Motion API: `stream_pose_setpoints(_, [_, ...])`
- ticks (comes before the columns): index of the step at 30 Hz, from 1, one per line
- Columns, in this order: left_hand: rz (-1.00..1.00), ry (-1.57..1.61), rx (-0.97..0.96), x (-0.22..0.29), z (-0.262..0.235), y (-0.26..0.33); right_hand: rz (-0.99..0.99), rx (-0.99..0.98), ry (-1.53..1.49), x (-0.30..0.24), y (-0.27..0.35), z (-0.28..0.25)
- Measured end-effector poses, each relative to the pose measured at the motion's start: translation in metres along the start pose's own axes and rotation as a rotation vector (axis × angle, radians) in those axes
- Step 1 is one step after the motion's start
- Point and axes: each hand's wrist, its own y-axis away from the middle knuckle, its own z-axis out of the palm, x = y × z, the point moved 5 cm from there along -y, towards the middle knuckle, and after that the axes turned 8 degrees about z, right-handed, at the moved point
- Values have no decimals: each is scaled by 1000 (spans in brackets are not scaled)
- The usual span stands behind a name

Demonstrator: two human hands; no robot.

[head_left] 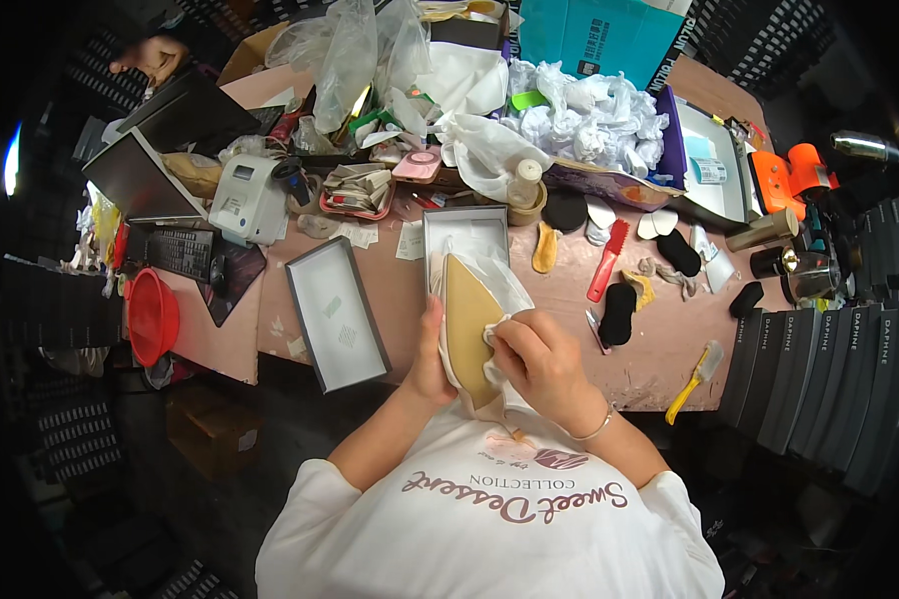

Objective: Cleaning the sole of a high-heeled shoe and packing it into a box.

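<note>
A pointed shoe (467,317) with its tan sole facing up is held in front of my chest. My left hand (431,361) is closed around its left side, thumb along the edge. My right hand (547,361) pinches a small white cloth (491,371) against the right side of the sole. Just beyond the shoe, a grey shoebox (466,222) lies open on the table, with white tissue paper (509,290) spilling toward me. The box lid (337,317) lies inside-up to the left. The shoe's upper is hidden beneath the sole.
To the right are a red brush (607,262), black pads (619,312) and a yellow-handled brush (693,382). Stacked dark boxes (819,374) line the right edge. A bin of crumpled paper (594,120) stands behind; a label printer (248,198), keyboard (178,253) and red basin (152,317) sit left.
</note>
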Motion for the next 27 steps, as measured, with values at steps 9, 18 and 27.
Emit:
stream_pose_setpoints(9, [61, 84, -143, 8, -12, -4, 254, -75, -123, 45, 21, -10])
stream_pose_setpoints(18, [7, 118, 93, 15, -23, -4, 454, -382, -54, 101, 50, 33])
stream_pose_setpoints(27, [-3, 206, 170, 24, -35, -10, 341, -621, 24, 112, 54, 92])
